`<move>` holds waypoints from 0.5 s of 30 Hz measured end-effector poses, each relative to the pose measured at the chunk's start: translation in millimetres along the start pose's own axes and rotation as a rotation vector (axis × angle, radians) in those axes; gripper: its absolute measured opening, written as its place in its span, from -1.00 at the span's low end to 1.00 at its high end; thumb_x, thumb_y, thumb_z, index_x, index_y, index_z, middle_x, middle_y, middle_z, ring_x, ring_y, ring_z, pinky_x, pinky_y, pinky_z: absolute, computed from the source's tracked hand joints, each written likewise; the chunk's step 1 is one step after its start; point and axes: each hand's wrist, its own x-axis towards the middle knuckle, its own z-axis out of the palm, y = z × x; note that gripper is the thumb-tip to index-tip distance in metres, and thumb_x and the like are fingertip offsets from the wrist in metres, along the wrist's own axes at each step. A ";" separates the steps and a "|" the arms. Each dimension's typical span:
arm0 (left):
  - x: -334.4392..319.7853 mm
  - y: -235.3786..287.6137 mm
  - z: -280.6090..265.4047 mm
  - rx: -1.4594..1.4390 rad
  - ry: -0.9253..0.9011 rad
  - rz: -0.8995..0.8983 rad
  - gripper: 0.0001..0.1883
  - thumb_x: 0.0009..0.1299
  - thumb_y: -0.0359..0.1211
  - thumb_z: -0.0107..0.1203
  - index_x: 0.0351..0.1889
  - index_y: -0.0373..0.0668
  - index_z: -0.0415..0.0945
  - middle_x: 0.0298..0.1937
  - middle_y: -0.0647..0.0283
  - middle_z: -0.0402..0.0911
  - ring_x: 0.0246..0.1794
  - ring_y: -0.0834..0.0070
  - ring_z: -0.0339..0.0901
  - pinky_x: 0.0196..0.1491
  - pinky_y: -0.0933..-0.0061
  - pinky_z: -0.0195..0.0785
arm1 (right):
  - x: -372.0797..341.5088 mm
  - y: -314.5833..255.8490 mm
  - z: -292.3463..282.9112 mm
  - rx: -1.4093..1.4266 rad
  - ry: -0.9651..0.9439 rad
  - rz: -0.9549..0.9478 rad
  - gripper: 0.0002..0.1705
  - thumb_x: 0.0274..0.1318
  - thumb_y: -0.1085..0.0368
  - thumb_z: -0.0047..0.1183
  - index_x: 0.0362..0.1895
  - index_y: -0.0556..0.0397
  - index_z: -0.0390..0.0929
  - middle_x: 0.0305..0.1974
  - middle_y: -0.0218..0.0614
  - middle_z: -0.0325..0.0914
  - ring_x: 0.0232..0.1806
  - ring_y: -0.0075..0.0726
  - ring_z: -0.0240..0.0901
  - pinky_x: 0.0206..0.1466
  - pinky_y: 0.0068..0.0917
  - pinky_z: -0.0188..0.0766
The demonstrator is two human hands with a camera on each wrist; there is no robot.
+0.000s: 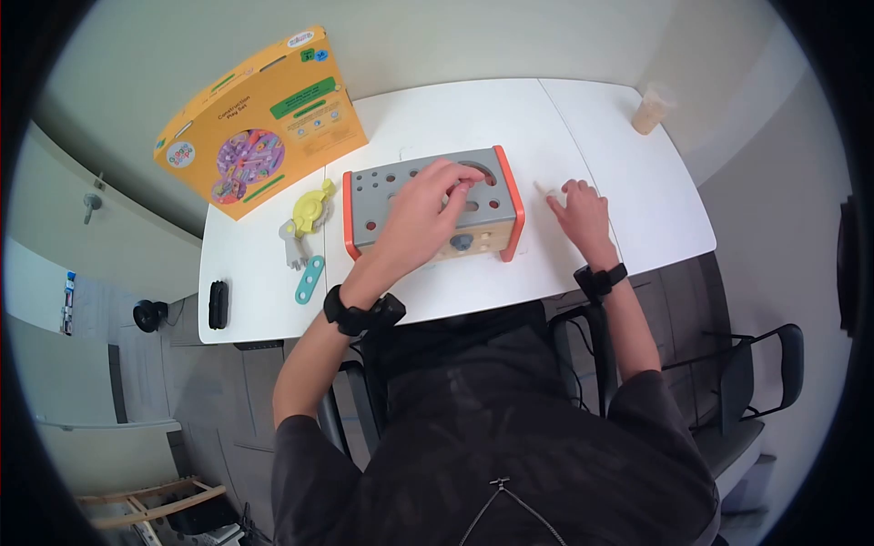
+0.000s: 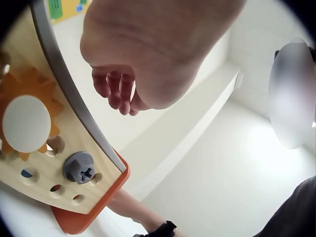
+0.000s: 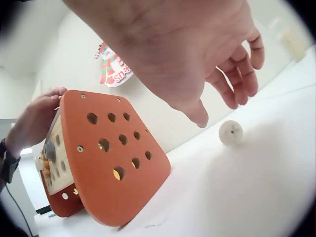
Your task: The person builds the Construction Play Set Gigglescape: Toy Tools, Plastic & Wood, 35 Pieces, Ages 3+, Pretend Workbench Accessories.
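A toy workbench [image 1: 428,170] with a grey perforated top, pale wooden front and orange side panels [image 3: 111,148] stands on the table. My left hand [image 1: 423,205] lies over its top, fingertips by the curved slot at the right end; nothing shows between the fingers. A grey cross-slotted bolt [image 2: 79,168] and an orange gear [image 2: 52,111] with a white hub sit on the wooden front. To the workbench's right, my right hand [image 1: 583,218] hovers with relaxed fingers, thumb apart from them. Just below its thumb tip is a pale peg [image 3: 231,132], its round end showing a small hole.
Left of the workbench lie a yellow toy saw [image 1: 311,211], a grey toy piece [image 1: 291,244] and a teal strip with holes [image 1: 309,279]. Behind them stands a yellow play-set box [image 1: 264,127]. A black case [image 1: 218,305] is at the left edge, a cup [image 1: 651,111] at the back right.
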 end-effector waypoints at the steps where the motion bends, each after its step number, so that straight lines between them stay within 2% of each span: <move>1: 5.4 0.4 2.8 0.007 0.003 -0.006 -0.76 0.65 -0.41 0.01 0.13 -0.24 0.65 -0.06 0.16 0.64 -0.15 0.34 0.59 -0.05 0.34 0.45 | 2.2 2.8 9.6 -0.022 -0.008 0.001 -0.56 0.37 -0.05 0.25 -0.09 0.12 0.63 -0.15 -0.13 0.67 -0.09 0.02 0.66 -0.04 0.07 0.50; 3: 14.9 -7.8 11.4 0.030 -0.010 0.010 -0.76 0.63 -0.40 0.02 0.12 -0.24 0.65 -0.06 0.14 0.63 -0.14 0.29 0.60 -0.03 0.31 0.46 | 6.4 5.0 22.8 -0.029 -0.052 0.016 -0.53 0.41 -0.08 0.19 -0.17 0.13 0.64 -0.19 -0.11 0.67 -0.10 0.05 0.67 -0.07 0.18 0.51; 9: 21.8 -17.9 25.5 0.057 -0.023 0.047 -0.76 0.62 -0.42 0.01 0.12 -0.23 0.63 -0.04 0.12 0.62 -0.10 0.22 0.60 0.04 0.24 0.48 | 15.8 7.8 39.2 0.038 -0.167 0.095 -0.54 0.48 -0.03 0.07 -0.15 0.17 0.63 -0.14 -0.06 0.69 -0.06 0.16 0.68 -0.02 0.25 0.55; 12: 22.3 -22.3 26.2 0.072 -0.021 0.066 -0.76 0.62 -0.43 0.00 0.12 -0.24 0.63 -0.03 0.12 0.61 -0.06 0.21 0.61 0.05 0.24 0.48 | 19.0 6.4 31.3 0.048 -0.209 0.055 -0.56 0.48 0.00 0.05 -0.17 0.17 0.62 -0.15 -0.04 0.72 -0.09 0.20 0.69 -0.03 0.18 0.57; 15: 21.6 -23.7 25.1 0.075 -0.025 0.054 -0.76 0.62 -0.43 0.00 0.13 -0.24 0.62 -0.02 0.11 0.61 -0.04 0.21 0.61 0.05 0.24 0.49 | 23.6 12.3 34.1 0.192 -0.256 0.157 -0.55 0.50 -0.01 0.04 -0.14 0.18 0.64 -0.17 -0.02 0.76 -0.10 0.18 0.71 -0.01 0.05 0.60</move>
